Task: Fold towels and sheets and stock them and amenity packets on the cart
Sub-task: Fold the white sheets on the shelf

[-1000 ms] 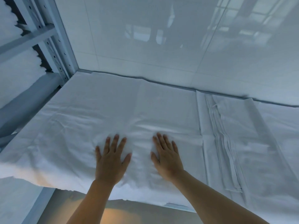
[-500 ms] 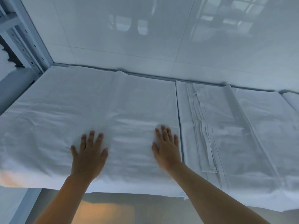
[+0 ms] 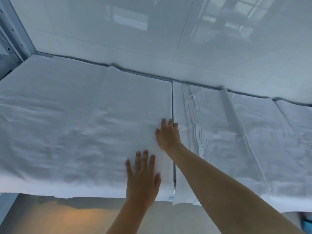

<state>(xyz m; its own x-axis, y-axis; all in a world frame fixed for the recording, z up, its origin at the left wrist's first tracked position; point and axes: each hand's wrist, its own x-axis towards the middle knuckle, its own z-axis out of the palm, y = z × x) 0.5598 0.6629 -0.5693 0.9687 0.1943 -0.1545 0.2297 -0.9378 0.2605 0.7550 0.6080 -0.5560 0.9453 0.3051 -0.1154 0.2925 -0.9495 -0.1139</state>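
Observation:
A large white sheet (image 3: 76,129) lies folded flat across the work surface, its front edge hanging over the near side. My left hand (image 3: 142,176) presses flat on the sheet near its right front corner, fingers spread. My right hand (image 3: 168,134) rests at the sheet's right edge, fingertips bent down over that edge at the seam. To the right lies a second folded white sheet (image 3: 219,132) with several stacked hems showing.
A glossy white tiled wall (image 3: 168,39) rises right behind the surface. A grey metal shelf post (image 3: 15,31) stands at the far left. A further white linen piece (image 3: 295,119) lies at the far right. Floor (image 3: 67,217) shows below the front edge.
Both hands slid to the right across the sheet. My right hand reached the sheet's right edge and my left hand came over beside it, near the front right corner.

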